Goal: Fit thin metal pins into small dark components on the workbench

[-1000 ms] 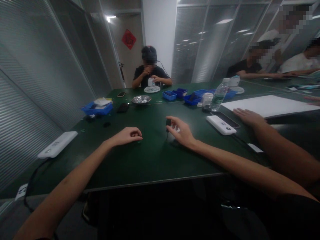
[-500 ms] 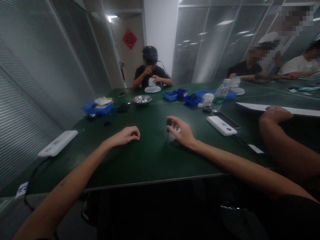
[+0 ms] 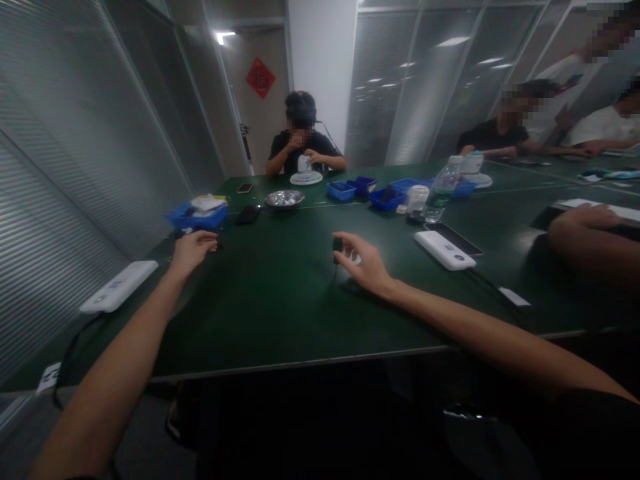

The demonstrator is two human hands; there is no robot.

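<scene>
My right hand (image 3: 364,261) is over the middle of the green table (image 3: 280,320). Its thumb and fingertips pinch a small dark round piece (image 3: 337,245), from which a thin wire-like strand hangs; the exact kind is unclear. Something pale shows behind the fingers. My left hand (image 3: 194,252) is at the left, just in front of a blue tray (image 3: 200,217) with white and yellow items in it. Its fingers are bent and slightly apart, beside a small dark piece on the table that they mostly hide.
White power banks with cables lie at left (image 3: 120,287) and right (image 3: 444,250). A phone (image 3: 455,239), a water bottle (image 3: 443,190), blue trays (image 3: 387,199) and a metal dish (image 3: 284,199) stand farther back. Opposite, a person handles a white fan (image 3: 306,178). Another person's arm (image 3: 595,247) rests at right.
My left hand has moved left and away from me, toward the blue tray and the dark piece. My right hand stays put with its piece. The neighbour's arm and white sheet have shifted right.
</scene>
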